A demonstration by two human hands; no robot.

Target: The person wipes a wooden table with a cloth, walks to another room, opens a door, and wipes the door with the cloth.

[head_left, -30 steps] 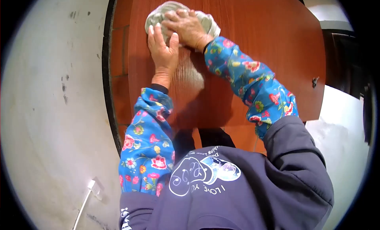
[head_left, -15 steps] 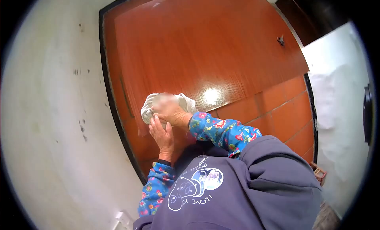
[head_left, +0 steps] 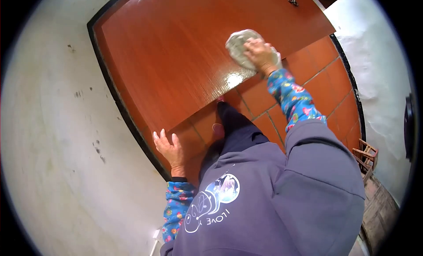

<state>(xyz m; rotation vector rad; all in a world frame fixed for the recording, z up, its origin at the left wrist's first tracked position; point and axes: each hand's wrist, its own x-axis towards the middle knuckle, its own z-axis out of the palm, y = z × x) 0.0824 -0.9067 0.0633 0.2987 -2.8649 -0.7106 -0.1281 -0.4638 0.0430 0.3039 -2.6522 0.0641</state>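
My right hand presses on a bunched whitish cloth, its fingers bent over it. The cloth lies on a large reddish-brown, wood-grained sheet, near its right-hand edge. Slight blur covers the right hand. My left hand is off the cloth, with fingers spread, at the sheet's near left corner. Whether its fingertips touch the sheet, I cannot tell.
The sheet lies over red floor tiles. A pair of scissors rests on its far part. White walls with a dark base strip border the floor. A small wooden stool stands at the right, and my foot is near the sheet.
My right hand has carried the cloth from the sheet's near left part far to the right. My left hand has come away from the cloth and spread its fingers. The view has shifted.
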